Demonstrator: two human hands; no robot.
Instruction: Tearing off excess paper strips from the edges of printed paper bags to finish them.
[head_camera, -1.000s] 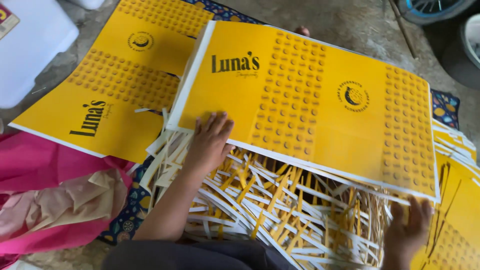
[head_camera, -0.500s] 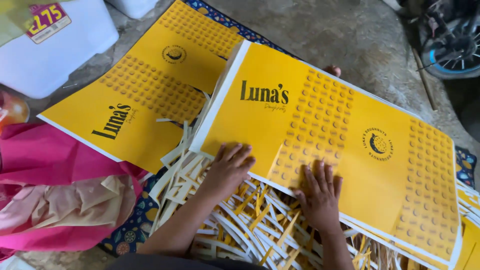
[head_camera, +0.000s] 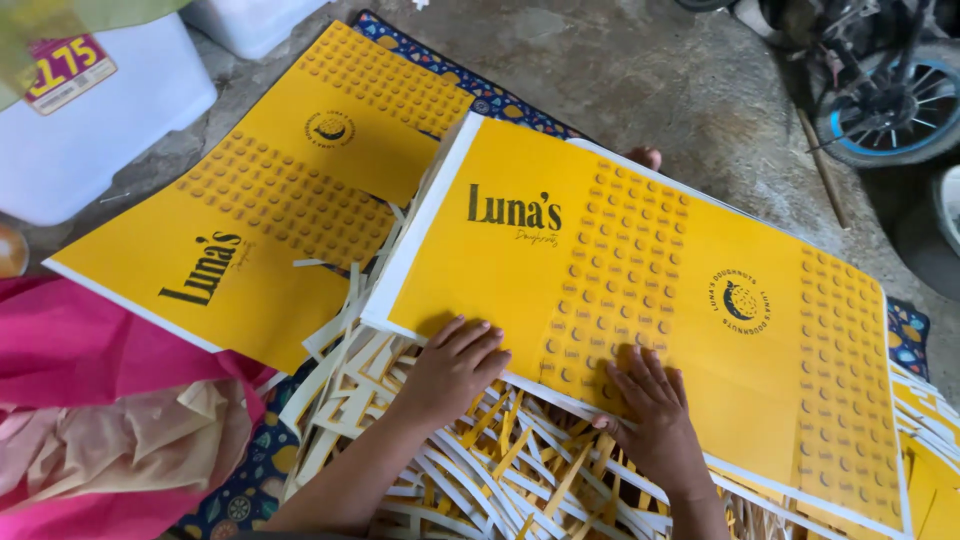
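A large yellow printed sheet (head_camera: 640, 300) lies across a heap of white and yellow paper strips (head_camera: 480, 460) on a concrete floor (head_camera: 640, 90), beside a second yellow sheet (head_camera: 290, 200) resting on a patterned mat (head_camera: 905, 335). The left hand (head_camera: 455, 365) and right hand (head_camera: 650, 400), fingers spread, press flat on the sheet's near edge, gripping nothing. Risk: the loose strips beneath could shift, so the sheet may slide, buckle or crease under uneven pressure.
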